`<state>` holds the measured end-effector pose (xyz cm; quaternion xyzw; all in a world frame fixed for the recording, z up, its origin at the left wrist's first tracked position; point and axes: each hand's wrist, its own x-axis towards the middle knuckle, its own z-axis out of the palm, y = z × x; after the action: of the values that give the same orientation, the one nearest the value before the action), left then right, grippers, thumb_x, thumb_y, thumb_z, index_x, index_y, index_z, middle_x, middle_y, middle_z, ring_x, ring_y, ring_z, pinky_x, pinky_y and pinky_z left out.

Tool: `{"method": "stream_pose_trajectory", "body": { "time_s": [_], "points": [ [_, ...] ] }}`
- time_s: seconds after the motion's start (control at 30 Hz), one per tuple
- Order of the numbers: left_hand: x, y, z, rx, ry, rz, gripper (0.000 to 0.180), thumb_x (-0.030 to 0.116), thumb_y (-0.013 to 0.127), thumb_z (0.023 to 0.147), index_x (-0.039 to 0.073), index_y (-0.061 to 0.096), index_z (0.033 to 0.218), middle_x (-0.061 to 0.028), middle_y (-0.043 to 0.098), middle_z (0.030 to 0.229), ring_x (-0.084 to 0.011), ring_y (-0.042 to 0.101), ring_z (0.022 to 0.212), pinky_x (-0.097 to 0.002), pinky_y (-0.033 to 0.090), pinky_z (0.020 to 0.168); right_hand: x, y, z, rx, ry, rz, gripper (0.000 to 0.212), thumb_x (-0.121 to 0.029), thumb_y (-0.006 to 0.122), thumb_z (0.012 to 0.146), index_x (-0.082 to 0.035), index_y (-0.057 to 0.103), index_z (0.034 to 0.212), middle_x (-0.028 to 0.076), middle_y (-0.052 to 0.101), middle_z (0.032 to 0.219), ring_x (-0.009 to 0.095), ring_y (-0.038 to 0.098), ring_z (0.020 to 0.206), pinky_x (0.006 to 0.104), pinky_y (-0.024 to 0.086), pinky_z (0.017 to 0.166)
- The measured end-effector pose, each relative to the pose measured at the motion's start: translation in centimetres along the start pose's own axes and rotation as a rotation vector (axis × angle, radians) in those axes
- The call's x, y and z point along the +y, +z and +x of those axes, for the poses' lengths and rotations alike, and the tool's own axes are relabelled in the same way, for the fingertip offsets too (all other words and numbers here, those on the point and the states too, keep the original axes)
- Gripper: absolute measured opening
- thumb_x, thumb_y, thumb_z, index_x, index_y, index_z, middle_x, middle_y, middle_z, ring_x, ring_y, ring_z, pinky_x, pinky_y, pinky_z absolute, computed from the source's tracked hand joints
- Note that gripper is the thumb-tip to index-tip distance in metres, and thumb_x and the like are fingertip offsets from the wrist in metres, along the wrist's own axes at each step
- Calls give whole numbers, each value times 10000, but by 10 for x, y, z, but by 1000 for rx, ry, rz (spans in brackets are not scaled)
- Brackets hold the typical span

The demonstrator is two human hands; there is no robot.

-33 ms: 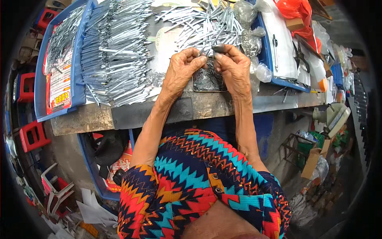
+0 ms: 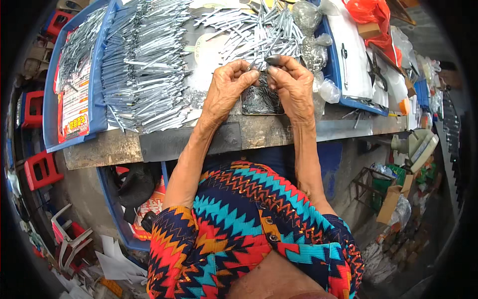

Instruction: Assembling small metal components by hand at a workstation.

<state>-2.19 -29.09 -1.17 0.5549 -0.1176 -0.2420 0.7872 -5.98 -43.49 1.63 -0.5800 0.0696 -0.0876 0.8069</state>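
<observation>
Over the near edge of the workbench, my left hand [image 2: 229, 89] has thumb and forefinger closed on a thin grey metal strip, partly hidden by the fingers. Close beside it, my right hand [image 2: 291, 89] is pinched; what it holds is too small to make out. A dark cap or dark piece [image 2: 273, 60] sits at its forefinger's tip. Below the fingertips lies a small tray of thin dark metal pins [image 2: 261, 102]. Just beyond both hands is a loose pile of slim silvery metal strips [image 2: 269, 37].
To the left are stacked rows of metal strips [image 2: 157, 65] and a blue tray [image 2: 97, 109] holding more strips. On the right, another blue tray [image 2: 334, 74] carries white paper and dark-handled pliers [image 2: 379, 74]. Clear plastic bags [image 2: 313, 52] lie beside it. Red stools [image 2: 44, 171] stand left.
</observation>
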Motion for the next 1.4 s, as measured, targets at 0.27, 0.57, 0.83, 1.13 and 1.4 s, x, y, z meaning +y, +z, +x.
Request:
{"method": "stream_pose_trajectory", "body": {
  "time_s": [0.27,0.57,0.83,1.13,1.4],
  "points": [
    [0,1,1,-1,73,121,174,180,612,806,14,585,849,4,585,734,-32,489,651,-165,371,590,6,-2,6,56,-14,72,154,-64,590,820,69,564,895,21,525,659,62,452,522,190,370,457],
    [-2,1,2,-13,77,174,150,135,611,795,-6,589,840,3,581,743,-50,515,688,-188,415,650,9,-6,8,4,-27,-56,124,-88,570,841,35,548,833,-16,476,627,32,390,494,170,306,427],
    [-5,-1,3,-7,64,282,120,114,599,798,-1,589,831,18,567,730,-40,503,680,-180,403,629,8,-5,7,11,-20,-151,111,-84,564,842,17,552,798,-38,454,605,16,369,482,168,290,418],
    [-6,2,3,16,121,200,106,68,598,760,-28,585,802,23,531,658,-34,450,622,-196,375,551,8,-1,4,73,-264,-663,110,-70,594,783,35,561,789,76,568,650,123,506,607,264,406,560],
    [-4,0,2,51,187,297,99,71,581,770,-27,581,787,10,536,635,-43,451,600,-206,373,537,9,5,4,75,-284,-603,122,-77,613,773,31,566,741,27,550,603,70,467,573,241,386,523]
  ]
}}
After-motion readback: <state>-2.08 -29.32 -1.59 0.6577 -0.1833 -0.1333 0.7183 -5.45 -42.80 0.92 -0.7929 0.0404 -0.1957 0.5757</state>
